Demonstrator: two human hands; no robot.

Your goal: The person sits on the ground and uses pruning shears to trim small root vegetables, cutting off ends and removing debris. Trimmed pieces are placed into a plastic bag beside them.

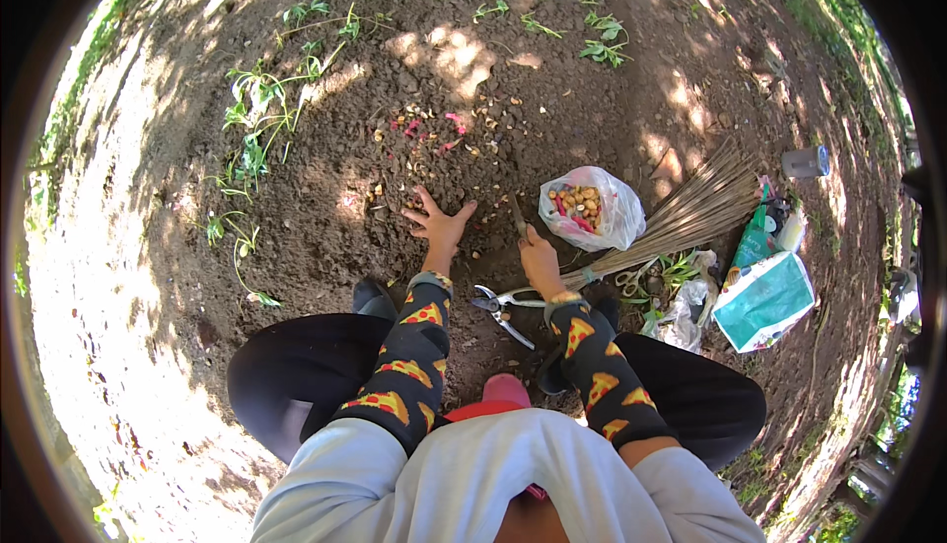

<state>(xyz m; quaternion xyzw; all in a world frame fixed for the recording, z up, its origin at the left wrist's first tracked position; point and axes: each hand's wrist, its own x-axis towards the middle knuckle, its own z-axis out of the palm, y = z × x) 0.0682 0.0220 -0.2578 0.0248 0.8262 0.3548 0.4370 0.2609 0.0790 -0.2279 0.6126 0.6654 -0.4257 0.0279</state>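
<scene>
My left hand (439, 226) is spread over the dark soil (333, 188), its fingers apart and nothing in it. In my right hand (541, 262) I grip a narrow knife-like tool (517, 211), its tip pointing away from me at the ground; the fist hides its handle. Small yellowish-brown pieces and pink scraps (411, 127) lie scattered on the soil beyond my left hand. Beside my right hand sits an open white plastic bag (626, 211) holding more yellowish-brown pieces (581, 199) and pink bits. Pruning shears (510, 302) lie with blades apart, between my forearms.
A stick broom (684, 203) lies right of the bag. Near it are scissors (630, 285), crumpled clear plastic (684, 321), a teal-and-white bag (766, 302) and a grey tumbler (805, 162). Leafy vine cuttings (255, 110) arc around the left and far ground.
</scene>
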